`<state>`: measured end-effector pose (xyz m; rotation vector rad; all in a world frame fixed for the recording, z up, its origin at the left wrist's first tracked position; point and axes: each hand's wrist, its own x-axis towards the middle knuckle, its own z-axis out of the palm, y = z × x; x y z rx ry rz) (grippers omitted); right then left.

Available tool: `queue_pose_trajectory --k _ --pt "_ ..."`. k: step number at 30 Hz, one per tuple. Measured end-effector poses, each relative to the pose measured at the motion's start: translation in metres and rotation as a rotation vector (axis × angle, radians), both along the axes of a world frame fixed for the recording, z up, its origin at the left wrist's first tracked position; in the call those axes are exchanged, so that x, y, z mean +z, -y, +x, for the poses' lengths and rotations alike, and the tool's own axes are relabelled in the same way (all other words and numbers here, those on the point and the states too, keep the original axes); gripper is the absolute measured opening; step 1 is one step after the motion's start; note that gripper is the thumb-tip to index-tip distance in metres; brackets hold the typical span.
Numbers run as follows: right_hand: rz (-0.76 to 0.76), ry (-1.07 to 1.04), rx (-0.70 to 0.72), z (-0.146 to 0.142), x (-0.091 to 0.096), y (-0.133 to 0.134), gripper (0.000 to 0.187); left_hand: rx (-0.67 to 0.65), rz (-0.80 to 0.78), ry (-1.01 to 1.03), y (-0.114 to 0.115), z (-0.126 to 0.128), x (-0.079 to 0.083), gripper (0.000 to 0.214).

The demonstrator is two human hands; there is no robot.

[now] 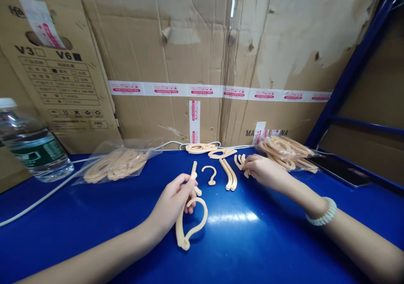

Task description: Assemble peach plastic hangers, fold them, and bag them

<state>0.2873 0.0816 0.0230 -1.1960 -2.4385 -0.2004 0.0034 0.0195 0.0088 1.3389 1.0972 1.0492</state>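
Observation:
My left hand [176, 197] is closed on a beige folding hanger [180, 229], whose curved hook [205, 216] hangs below the fingers, with arm pieces sticking out above. My right hand [261, 170] is at a small group of curved hanger hooks [239, 161], its fingers pinched on one of them; the fingertips are partly hidden. Between the hands a single loose hook [214, 176] lies on the blue table [240, 242]. Just right of it rest two hanger arms [227, 175] side by side.
Folded hangers [200, 148] lie at the back. Plastic bags of hangers stand left [116, 164] and right [284, 149]. A water bottle [38, 145] is at far left, a dark phone [339, 170] at right. A white cable [41, 197] crosses the left side; cardboard [164, 57] walls the back.

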Motion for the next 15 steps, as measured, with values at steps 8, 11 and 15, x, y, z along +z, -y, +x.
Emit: queue_pose_trajectory --k 8,11,15 --pt "0.152 -0.331 0.276 -0.055 0.008 0.056 0.026 0.118 -0.066 0.018 0.004 -0.007 0.021 0.022" --pt "0.162 -0.195 0.489 -0.078 0.006 0.083 0.024 0.120 -0.081 0.021 0.006 -0.011 0.024 0.023" --pt "0.202 0.007 0.528 -0.089 -0.010 0.090 0.027 0.058 -0.077 0.053 0.012 -0.016 0.021 0.027"
